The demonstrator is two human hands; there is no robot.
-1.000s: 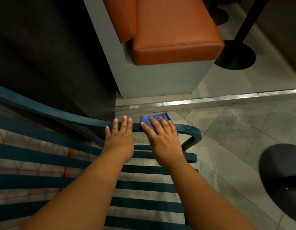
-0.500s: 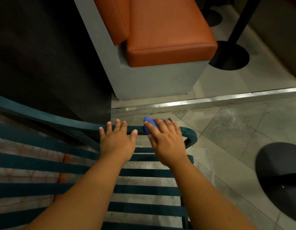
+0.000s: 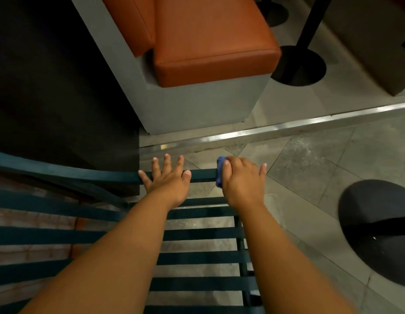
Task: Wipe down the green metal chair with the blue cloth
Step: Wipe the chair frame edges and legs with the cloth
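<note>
Right hand [image 3: 241, 181]: curled over the top rail of the green metal chair [image 3: 203, 174] near its outer corner, fingers wrapped round the rail and gripping the blue cloth [image 3: 220, 171], of which only a bunched edge shows at the thumb side, pressed against the metal. Left hand [image 3: 167, 177]: open, fingers spread, palm flat on the same rail just beside the right, holding nothing and apparently steadying the frame. Chair: dark green painted frame with a curved top rail running off to the left and a run of flat horizontal slats below, seen from above; the floor shows through the gaps. Progress, as a judgement: wiping is under way at the top rail's right end; no wet streak or change of sheen tells wiped metal from unwiped, so the share done cannot be fixed. The long left stretch of rail, the slats and any seat or legs out of view look likely to remain. Surroundings: a padded seat with orange cushions [image 3: 210, 41] on a grey base beyond the chair, well apart; grey tiled floor [image 3: 310, 166] crossed by a metal threshold strip [image 3: 287, 125]; a round black table base [image 3: 296, 64] with its post, and another dark round base [image 3: 378, 232] at right. Markings: no brand, label or legible writing anywhere in view.
</note>
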